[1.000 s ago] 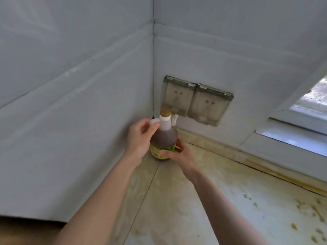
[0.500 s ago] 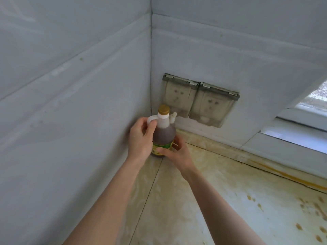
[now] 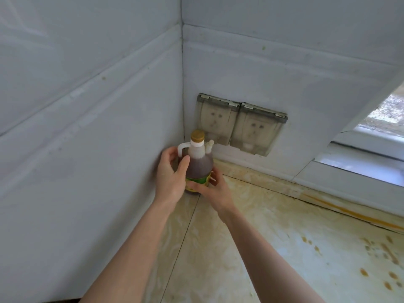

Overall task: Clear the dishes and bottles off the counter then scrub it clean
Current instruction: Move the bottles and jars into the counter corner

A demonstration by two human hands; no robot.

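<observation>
Both hands grip one bottle at centre frame. Left hand wraps the bottle's shoulder just below the white handle, thumb across the front, fingers curled behind. Right hand holds the lower body, thumb laid over the green and yellow label.

Bottle is upright, in the corner where the two grey walls meet, its base at the counter; whether the base rests on it cannot be told. Contents are dark brown, filling to the neck. Gold cap is on; a small white spout juts from the neck on the right.

Counter surface is pale, streaked yellow, with brown stains at lower right. Two grimy covered sockets sit on the wall just above and right of the bottle. Window at right edge.
</observation>
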